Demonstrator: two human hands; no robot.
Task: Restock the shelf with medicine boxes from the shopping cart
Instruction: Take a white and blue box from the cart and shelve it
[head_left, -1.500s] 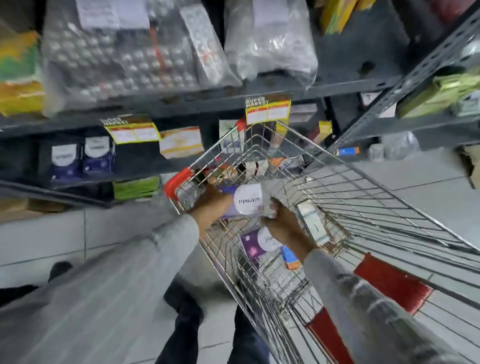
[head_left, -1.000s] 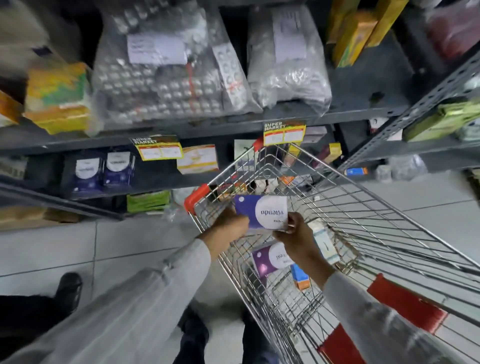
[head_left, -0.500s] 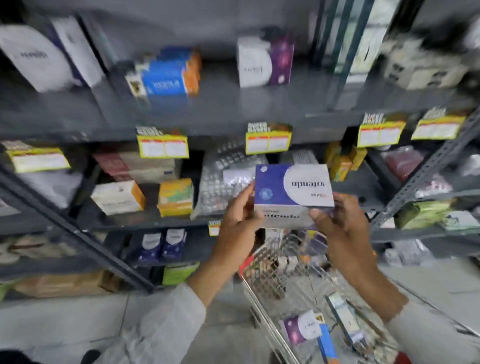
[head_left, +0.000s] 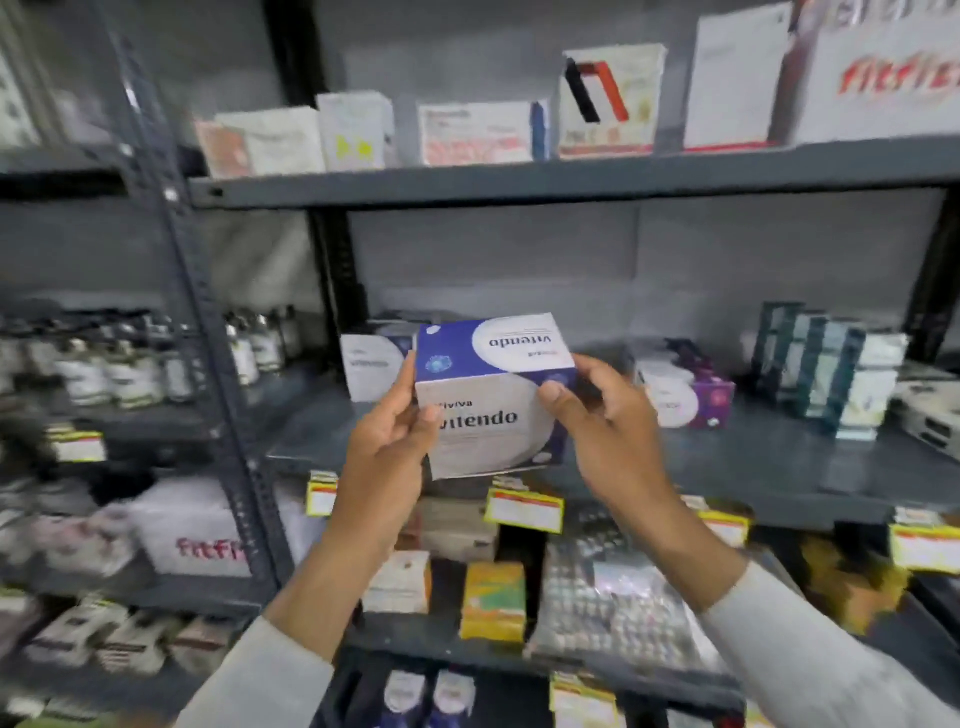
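I hold a blue-and-white medicine box (head_left: 493, 400) marked "vitendo" up in front of the middle shelf (head_left: 753, 462). My left hand (head_left: 389, 441) grips its left edge and my right hand (head_left: 602, 415) grips its right edge. Just behind it on that shelf stands a matching white-and-blue box (head_left: 371, 369). The shopping cart is out of view.
Purple-and-white boxes (head_left: 685, 395) and tall teal boxes (head_left: 826, 369) stand on the same shelf to the right. The upper shelf (head_left: 519, 176) carries white boxes. Small bottles (head_left: 130, 369) fill the left bay behind a grey upright post (head_left: 208, 332). Yellow price tags (head_left: 524, 512) line the shelf edge.
The box has been lifted out of the cart and raised to the middle shelf. My view has swung up from the cart to the shelves, and the cart has dropped out of sight.
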